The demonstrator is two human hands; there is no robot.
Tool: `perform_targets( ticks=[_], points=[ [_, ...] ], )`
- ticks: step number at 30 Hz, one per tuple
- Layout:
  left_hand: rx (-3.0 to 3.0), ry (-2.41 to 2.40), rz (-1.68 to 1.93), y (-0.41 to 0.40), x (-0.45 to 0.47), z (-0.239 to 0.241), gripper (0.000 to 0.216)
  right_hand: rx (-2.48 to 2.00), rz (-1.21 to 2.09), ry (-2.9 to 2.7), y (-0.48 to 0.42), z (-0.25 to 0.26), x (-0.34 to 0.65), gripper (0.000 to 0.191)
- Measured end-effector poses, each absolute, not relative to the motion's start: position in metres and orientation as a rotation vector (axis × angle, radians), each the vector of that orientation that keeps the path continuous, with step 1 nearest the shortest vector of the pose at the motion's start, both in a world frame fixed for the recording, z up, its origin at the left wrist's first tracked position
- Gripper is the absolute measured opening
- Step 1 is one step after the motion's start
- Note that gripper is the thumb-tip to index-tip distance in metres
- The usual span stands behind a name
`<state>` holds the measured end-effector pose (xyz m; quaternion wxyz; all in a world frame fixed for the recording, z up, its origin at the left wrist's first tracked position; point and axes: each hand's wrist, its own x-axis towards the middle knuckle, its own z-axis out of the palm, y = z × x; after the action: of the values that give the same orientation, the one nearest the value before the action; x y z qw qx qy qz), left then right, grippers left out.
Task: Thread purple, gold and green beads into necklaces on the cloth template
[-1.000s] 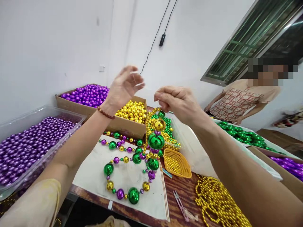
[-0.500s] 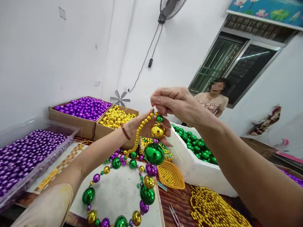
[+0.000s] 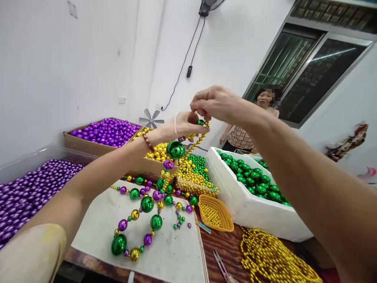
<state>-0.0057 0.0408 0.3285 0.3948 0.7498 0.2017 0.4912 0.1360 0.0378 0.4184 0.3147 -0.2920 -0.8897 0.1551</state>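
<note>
My left hand point(image 3: 188, 125) is raised, its fingers closed around the upper end of a bead necklace point(image 3: 176, 150) near a small green bead. Shiny green, purple and gold beads of several sizes hang from it in a loop down over the white cloth point(image 3: 103, 224). A string of small gold beads point(image 3: 198, 144) runs up to the same fingers. Just above, my right hand point(image 3: 213, 103) is pinched with its fingertips close to the left fingers; what they grip is hidden. A thin white curved line point(image 3: 176, 122) shows beside my left hand.
Purple beads fill a clear bin point(image 3: 50, 151) and a box point(image 3: 88, 144) at left. Green beads lie in a white foam box point(image 3: 235, 202). Nearby are a yellow basket point(image 3: 229, 222), gold bead strands point(image 3: 273, 255) and thread snips point(image 3: 220, 265). A person point(image 3: 243, 135) stands behind.
Both hands have risen slightly, and my left hand has turned and closed on the necklace's top end. The hanging loop has swung left and narrowed. The view has shifted a little.
</note>
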Motion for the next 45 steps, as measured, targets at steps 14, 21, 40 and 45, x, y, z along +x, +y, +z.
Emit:
perform_targets(
  ticks=[14, 21, 40, 45],
  points=[
    [1.657, 0.158, 1.083, 0.042, -0.014, 0.369, 0.029, -0.612, 0.372, -2.19, 0.014, 0.471, 0.13, 0.032],
    [1.782, 0.329, 1.333, 0.036, -0.017, 0.381, 0.025, -0.745, 0.176, -2.237, 0.025, 0.472, 0.13, 0.032],
    [1.729, 0.199, 1.366, 0.069, -0.019, 0.366, 0.02, -0.797, 0.153, -2.199, 0.031, 0.459, 0.11, 0.028],
    [1.665, 0.258, 1.428, 0.076, -0.018, 0.343, 0.02, -0.75, 0.271, -2.253, 0.054, 0.441, 0.109, 0.029]
  ],
)
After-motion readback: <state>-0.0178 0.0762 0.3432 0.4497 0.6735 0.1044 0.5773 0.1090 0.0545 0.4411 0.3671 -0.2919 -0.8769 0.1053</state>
